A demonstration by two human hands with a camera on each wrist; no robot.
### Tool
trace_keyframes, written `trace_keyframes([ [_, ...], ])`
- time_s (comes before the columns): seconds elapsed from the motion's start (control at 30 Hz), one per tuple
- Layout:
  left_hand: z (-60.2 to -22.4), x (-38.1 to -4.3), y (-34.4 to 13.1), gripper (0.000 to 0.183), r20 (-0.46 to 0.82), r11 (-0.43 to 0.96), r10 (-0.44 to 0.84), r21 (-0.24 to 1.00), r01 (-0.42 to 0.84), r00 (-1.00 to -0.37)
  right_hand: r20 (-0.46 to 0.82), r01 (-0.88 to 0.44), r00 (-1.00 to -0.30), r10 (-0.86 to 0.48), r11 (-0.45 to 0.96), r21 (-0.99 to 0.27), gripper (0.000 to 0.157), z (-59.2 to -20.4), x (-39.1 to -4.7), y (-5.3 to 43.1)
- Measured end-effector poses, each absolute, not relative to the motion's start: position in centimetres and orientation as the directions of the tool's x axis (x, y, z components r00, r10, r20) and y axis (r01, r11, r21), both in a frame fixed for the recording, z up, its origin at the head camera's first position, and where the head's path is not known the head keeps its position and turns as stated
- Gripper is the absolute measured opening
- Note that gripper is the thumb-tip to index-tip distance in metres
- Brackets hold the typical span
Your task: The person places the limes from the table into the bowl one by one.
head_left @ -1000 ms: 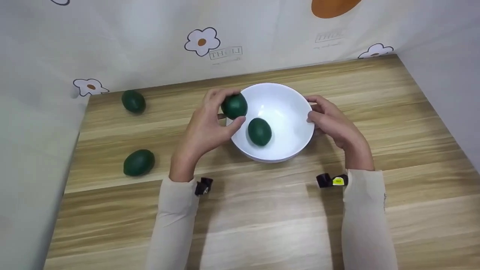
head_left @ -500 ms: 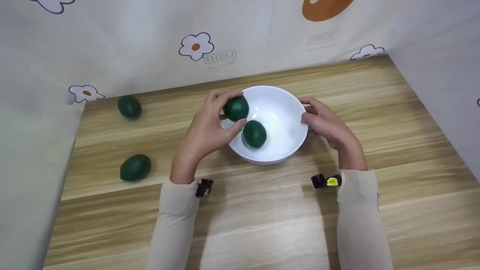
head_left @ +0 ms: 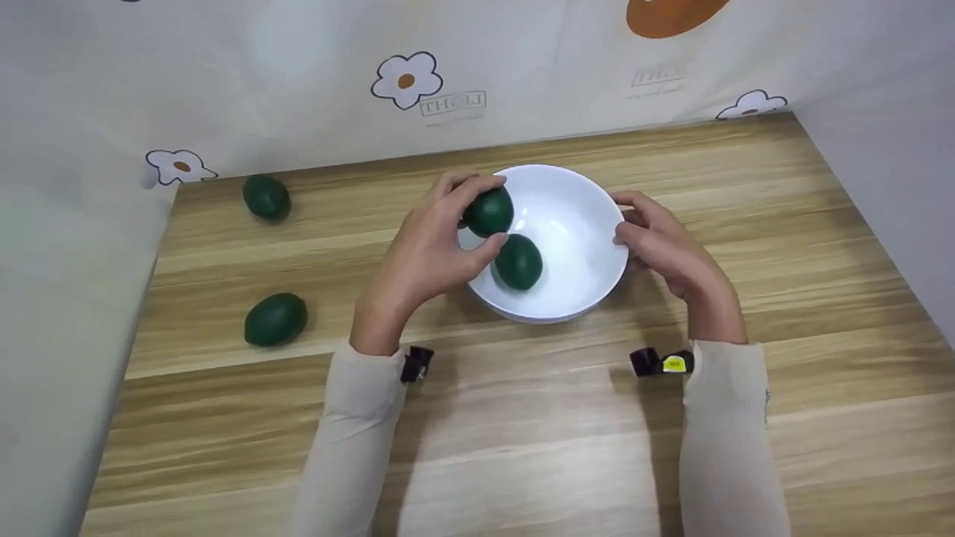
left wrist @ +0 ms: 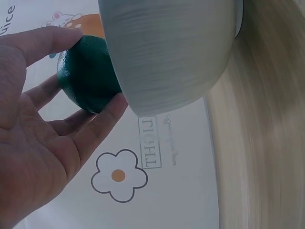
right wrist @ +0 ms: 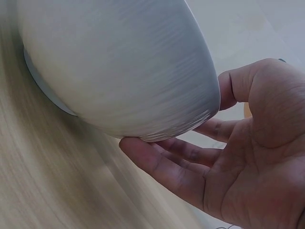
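Observation:
My left hand [head_left: 436, 242] grips a dark green egg-shaped fruit [head_left: 489, 212] between thumb and fingers, over the left part of a white bowl [head_left: 574, 261]. In the left wrist view this fruit [left wrist: 88, 74] is partly hidden behind the bowl's outer wall [left wrist: 171, 57]. A second green fruit [head_left: 518, 262] lies inside the bowl, just below the left thumb. My right hand [head_left: 675, 250] holds the bowl's right side, the thumb at the rim and the fingers against the outer wall, as the right wrist view shows of the hand [right wrist: 238, 157]. The bowl stands on the wooden table.
Two more green fruits lie on the table's left side, one fruit [head_left: 266, 198] near the back edge and another fruit [head_left: 276, 319] closer to me. A pale flower-print sheet [head_left: 298, 89] hangs behind the wood-grain table [head_left: 522, 447].
My left hand has moved right with its fruit, from the bowl's left rim to further over the inside. The right hand keeps its hold on the bowl. The head view shifts slightly.

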State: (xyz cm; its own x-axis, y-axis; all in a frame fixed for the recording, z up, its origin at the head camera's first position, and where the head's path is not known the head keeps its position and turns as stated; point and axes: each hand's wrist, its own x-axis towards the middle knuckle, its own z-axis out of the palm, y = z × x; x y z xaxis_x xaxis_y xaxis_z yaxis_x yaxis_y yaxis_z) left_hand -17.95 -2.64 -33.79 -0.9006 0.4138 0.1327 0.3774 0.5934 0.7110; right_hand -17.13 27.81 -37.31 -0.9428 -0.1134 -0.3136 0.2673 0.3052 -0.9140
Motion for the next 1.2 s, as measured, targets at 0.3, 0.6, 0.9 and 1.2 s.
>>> trace_keyframes([
  [0.3, -33.2, -18.0, -1.9, 0.065, 0.114, 0.627, 0.417, 0.682, 0.376, -0.902, -0.302, 0.253, -0.947, -0.113, 0.318, -0.914, 0.062, -36.9, -17.2, 27.8],
  [0.6, -33.5, -18.1, -1.7, 0.061, 0.122, 0.639, 0.426, 0.661, 0.393, -0.897, -0.3, 0.25, -0.947, -0.115, 0.323, -0.913, 0.063, -37.2, -17.2, 27.9],
  [0.9, -33.7, -17.8, -1.5, 0.058, 0.149, 0.636, 0.443, 0.642, 0.427, -0.884, -0.307, 0.259, -0.945, -0.108, 0.325, -0.91, 0.063, -37.2, -17.2, 27.9],
  [1.2, -34.0, -17.8, -1.5, 0.06, 0.138, 0.657, 0.447, 0.619, 0.429, -0.884, -0.305, 0.255, -0.946, -0.112, 0.328, -0.91, 0.062, -37.2, -17.2, 27.7],
])
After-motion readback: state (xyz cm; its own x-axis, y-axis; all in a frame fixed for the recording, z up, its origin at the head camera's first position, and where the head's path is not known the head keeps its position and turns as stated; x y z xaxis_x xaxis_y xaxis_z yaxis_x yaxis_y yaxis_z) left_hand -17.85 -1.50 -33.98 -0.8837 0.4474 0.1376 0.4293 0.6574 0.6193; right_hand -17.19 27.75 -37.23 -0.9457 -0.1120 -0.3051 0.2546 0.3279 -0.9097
